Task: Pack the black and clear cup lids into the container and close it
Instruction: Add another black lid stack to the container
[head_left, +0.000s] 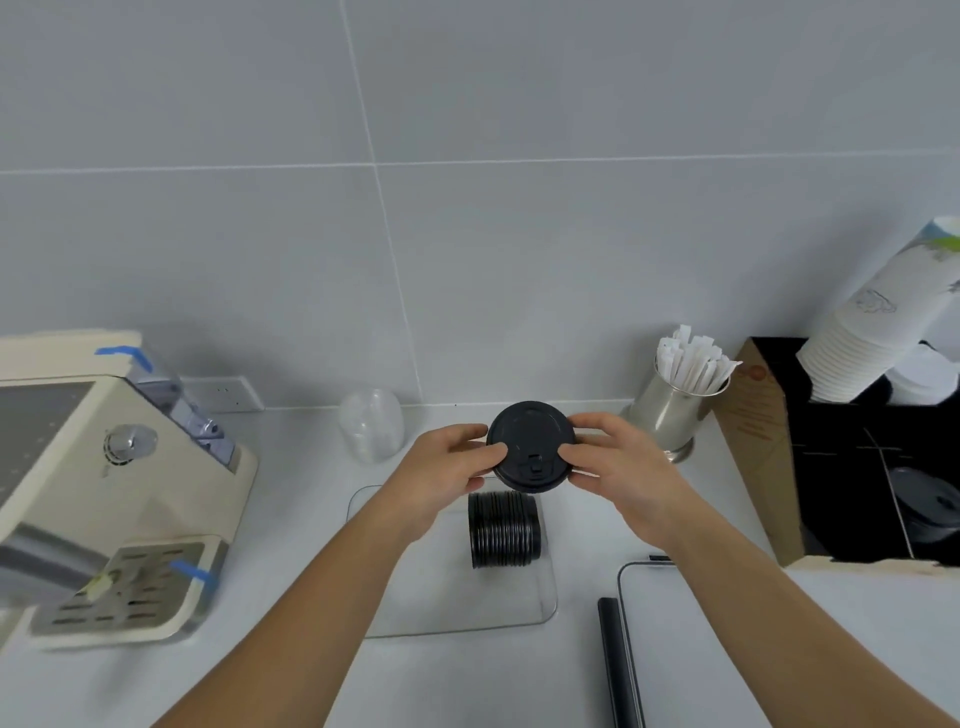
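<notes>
Left of the clear container (540, 608) sits the clear lid stack (371, 423); above it left hand (447, 467) and right hand (618, 462) fingers pinch a black lid (530, 447), likely to join the black stack (504, 530) inside.

We find a row of cup lids (504, 530) lying on its side in an open container (540, 597) at the middle of the tabletop (291, 519). Above it, both hands hold one cup lid (531, 446), the left hand (447, 467) on its left edge, the right hand (621, 462) on its right. An espresso machine (119, 483) stands at the left. Behind the container sits a stack of clear lids (371, 423). To the right rear stands a straw holder (675, 410); beside it, a cardboard box (852, 457) with a cup stack (878, 322) leaning in it. The container's lid (670, 623) lies right of the container.
</notes>
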